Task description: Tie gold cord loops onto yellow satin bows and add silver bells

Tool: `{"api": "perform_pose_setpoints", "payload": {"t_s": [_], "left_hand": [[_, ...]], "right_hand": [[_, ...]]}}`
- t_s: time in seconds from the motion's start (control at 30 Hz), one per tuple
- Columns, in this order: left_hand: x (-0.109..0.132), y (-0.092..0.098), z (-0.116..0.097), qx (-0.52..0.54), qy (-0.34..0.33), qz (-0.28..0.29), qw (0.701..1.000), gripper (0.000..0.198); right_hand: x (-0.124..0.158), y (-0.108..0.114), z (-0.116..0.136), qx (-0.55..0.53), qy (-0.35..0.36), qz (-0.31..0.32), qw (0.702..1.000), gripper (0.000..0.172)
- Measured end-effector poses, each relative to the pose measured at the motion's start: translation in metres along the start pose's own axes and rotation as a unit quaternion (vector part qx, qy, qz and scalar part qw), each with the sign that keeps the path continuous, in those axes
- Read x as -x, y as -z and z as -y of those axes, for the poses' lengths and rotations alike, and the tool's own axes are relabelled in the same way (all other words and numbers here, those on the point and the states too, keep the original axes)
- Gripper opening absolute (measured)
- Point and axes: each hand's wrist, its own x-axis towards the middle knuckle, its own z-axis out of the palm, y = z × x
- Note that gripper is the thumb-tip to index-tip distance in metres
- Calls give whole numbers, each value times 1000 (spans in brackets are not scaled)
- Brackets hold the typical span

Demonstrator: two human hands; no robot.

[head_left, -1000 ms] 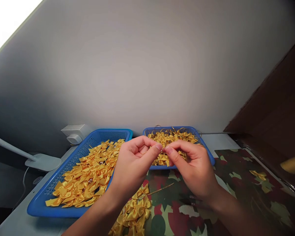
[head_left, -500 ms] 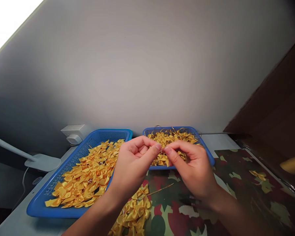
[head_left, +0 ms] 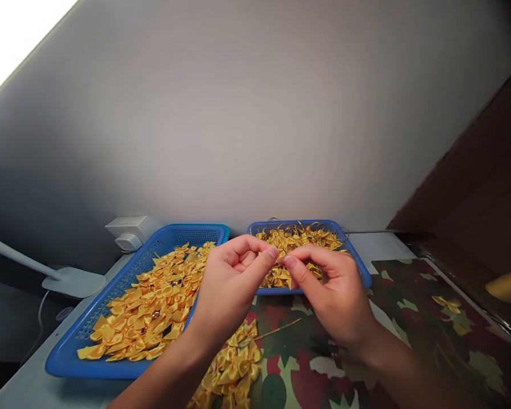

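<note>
My left hand [head_left: 236, 275] and my right hand [head_left: 334, 284] are raised close together, fingertips almost touching. Both pinch thumb against forefinger; whatever lies between the tips is too small to make out. Behind them stands a blue basket [head_left: 357, 264] heaped with yellow ribbon bows that have thin gold cords [head_left: 310, 230]. Left of my left hand, a larger blue basket [head_left: 89, 369] holds many yellow satin bows [head_left: 153, 307]. Below my hands a loose pile of yellow bows [head_left: 234, 369] lies on the camouflage-patterned mat [head_left: 306, 380], with a thin gold cord [head_left: 279, 328] sticking out from it.
One yellow bow [head_left: 447, 304] lies on the mat at the right. A white lamp base [head_left: 74, 282] and a white plug box [head_left: 130, 232] are at the left. A grey wall [head_left: 238, 125] rises behind the baskets. A yellowish cylinder [head_left: 509, 287] sits at the far right.
Almost nothing differs. My hands keep the same pinching pose, with only a very slight shift at the fingertips.
</note>
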Motion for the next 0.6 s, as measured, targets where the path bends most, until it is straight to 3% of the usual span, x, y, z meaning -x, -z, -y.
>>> {"api": "perform_pose_setpoints", "payload": {"t_s": [0.6], "left_hand": [[2, 2, 3, -44, 24, 3, 999, 28]], "right_hand": [[0, 0, 1, -4, -6, 0, 1000, 26]]}}
